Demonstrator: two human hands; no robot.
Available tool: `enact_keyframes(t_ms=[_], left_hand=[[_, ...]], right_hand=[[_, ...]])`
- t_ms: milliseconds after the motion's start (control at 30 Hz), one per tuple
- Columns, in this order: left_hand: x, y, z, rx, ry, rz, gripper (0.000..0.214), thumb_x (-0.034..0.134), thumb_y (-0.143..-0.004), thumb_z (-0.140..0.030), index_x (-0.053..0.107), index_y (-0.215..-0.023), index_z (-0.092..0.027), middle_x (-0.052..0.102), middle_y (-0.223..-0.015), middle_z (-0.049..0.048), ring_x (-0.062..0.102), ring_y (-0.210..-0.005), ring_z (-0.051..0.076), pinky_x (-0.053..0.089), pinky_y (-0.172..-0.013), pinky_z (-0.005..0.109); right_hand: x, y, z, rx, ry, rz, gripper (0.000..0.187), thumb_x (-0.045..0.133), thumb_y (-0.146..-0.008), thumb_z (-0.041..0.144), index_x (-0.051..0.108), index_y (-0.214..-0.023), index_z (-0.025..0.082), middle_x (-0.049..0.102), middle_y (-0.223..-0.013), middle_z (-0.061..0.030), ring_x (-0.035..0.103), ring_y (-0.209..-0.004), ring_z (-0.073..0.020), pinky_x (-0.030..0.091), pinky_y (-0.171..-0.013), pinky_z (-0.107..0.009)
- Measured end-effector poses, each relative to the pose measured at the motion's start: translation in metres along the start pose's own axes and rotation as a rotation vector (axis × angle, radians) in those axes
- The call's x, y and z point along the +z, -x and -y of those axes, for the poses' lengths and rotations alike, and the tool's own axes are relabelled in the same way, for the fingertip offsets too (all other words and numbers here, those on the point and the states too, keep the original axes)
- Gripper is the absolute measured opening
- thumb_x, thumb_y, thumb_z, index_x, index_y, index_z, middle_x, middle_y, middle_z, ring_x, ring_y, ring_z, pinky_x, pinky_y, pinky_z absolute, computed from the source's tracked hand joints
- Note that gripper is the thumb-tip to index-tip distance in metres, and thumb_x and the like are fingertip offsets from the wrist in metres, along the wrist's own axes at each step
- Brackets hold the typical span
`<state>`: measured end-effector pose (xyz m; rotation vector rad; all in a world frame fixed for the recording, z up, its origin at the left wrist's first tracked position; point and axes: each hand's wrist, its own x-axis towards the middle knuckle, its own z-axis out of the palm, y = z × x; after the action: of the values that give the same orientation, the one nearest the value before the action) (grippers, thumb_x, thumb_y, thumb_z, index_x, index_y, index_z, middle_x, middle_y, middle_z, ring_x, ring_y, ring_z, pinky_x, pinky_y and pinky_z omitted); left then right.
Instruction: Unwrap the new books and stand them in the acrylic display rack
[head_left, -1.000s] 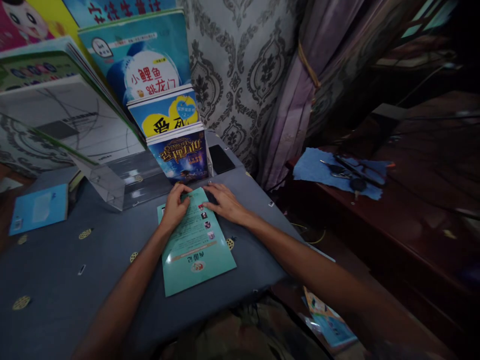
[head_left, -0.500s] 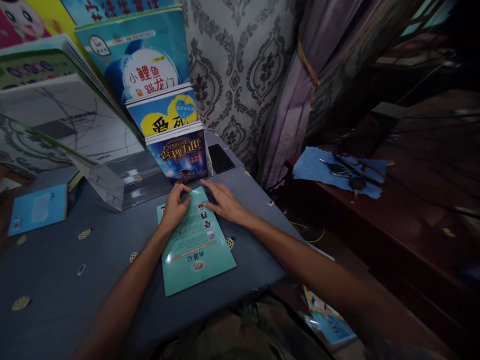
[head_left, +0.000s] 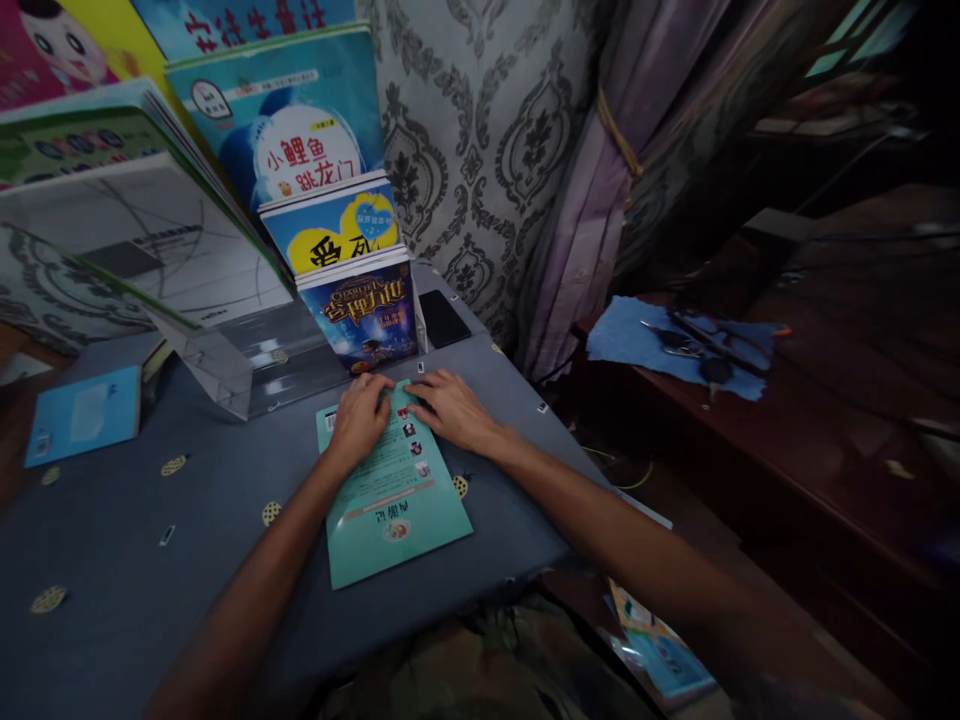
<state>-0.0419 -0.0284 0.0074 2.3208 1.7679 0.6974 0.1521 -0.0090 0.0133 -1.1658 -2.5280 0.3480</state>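
Observation:
A green book (head_left: 405, 545) lies flat on the table, its printed title upside down to me. My left hand (head_left: 361, 415) rests on the far left part of it, with its fingertips close to the far edge. On the far right part lies my right hand (head_left: 454, 410), its thumb and fingers apart and pointing inward. Neither hand is wrapped round the book; both look open. Just beyond the fingertips, a dark blue book (head_left: 367, 315) stands at the front of a clear rack (head_left: 296, 385).
More upright books, among them a blue one (head_left: 315, 130) and a yellow-and-blue one (head_left: 337, 235), fill the rack. A small blue book (head_left: 86, 415) lies at left, a black phone-like slab (head_left: 442, 318) behind. At right, tools lie on a blue cloth (head_left: 622, 335).
Both hands have drawn slightly closer together at the book's far end, and their fingers have pulled back a little towards me. The green book stays about where it was.

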Motion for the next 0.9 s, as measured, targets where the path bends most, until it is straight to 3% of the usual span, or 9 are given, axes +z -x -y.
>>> enact_keyframes(t_ms=[100, 167, 367, 600, 733, 900], left_hand=[[-0.004, 0.006, -0.004, 0.026, -0.154, 0.038, 0.027, 0.042, -0.098, -0.024, 0.062, -0.118, -0.021, 0.062, -0.11, 0.0094, 0.054, -0.106, 0.028, 0.045, -0.092, 0.043], [-0.004, 0.009, -0.005, 0.041, -0.194, 0.045, 0.029, 0.04, -0.1, -0.026, 0.06, -0.121, -0.022, 0.062, -0.112, 0.0095, 0.053, -0.107, 0.028, 0.044, -0.092, 0.042], [0.001, 0.005, 0.006, 0.036, -0.201, -0.015, 0.026, 0.041, -0.1, -0.023, 0.061, -0.117, -0.021, 0.061, -0.109, 0.0097, 0.052, -0.105, 0.027, 0.042, -0.094, 0.042], [-0.002, 0.001, 0.011, -0.034, -0.2, -0.057, 0.028, 0.043, -0.097, -0.019, 0.064, -0.115, -0.02, 0.064, -0.114, 0.0141, 0.053, -0.109, 0.031, 0.042, -0.096, 0.048], [-0.004, -0.002, 0.012, 0.055, -0.115, 0.019, 0.048, 0.04, -0.09, -0.005, 0.06, -0.13, -0.021, 0.06, -0.139, 0.0135, 0.048, -0.131, 0.031, 0.039, -0.105, 0.051], [-0.002, -0.005, 0.021, 0.096, -0.031, 0.109, 0.056, 0.038, -0.087, -0.002, 0.059, -0.136, -0.02, 0.059, -0.144, 0.0112, 0.048, -0.137, 0.026, 0.038, -0.111, 0.049]], right_hand=[[0.0, 0.002, 0.005, 0.016, -0.001, -0.003, 0.027, 0.055, -0.099, 0.025, 0.071, -0.119, 0.014, 0.071, -0.105, -0.0135, 0.06, -0.107, -0.0279, 0.045, -0.096, -0.043], [0.003, 0.002, 0.007, 0.018, -0.019, -0.01, 0.026, 0.056, -0.098, 0.023, 0.071, -0.117, 0.012, 0.071, -0.104, -0.0135, 0.062, -0.103, -0.0264, 0.044, -0.099, -0.043], [0.016, -0.01, 0.001, -0.009, -0.166, -0.049, 0.03, 0.06, -0.094, 0.015, 0.069, -0.122, 0.009, 0.07, -0.109, -0.0146, 0.062, -0.105, -0.0247, 0.042, -0.103, -0.042], [0.023, -0.029, -0.009, -0.12, -0.208, -0.071, 0.034, 0.055, -0.095, 0.016, 0.067, -0.128, 0.014, 0.068, -0.119, -0.0142, 0.059, -0.113, -0.027, 0.046, -0.101, -0.047], [0.025, -0.023, -0.009, -0.128, -0.196, -0.075, 0.036, 0.053, -0.097, 0.018, 0.065, -0.131, 0.012, 0.066, -0.127, -0.016, 0.057, -0.12, -0.0275, 0.045, -0.106, -0.047], [0.029, -0.012, -0.011, -0.172, -0.195, -0.08, 0.039, 0.048, -0.099, 0.021, 0.062, -0.134, 0.011, 0.063, -0.136, -0.0164, 0.055, -0.126, -0.0283, 0.045, -0.107, -0.049]])
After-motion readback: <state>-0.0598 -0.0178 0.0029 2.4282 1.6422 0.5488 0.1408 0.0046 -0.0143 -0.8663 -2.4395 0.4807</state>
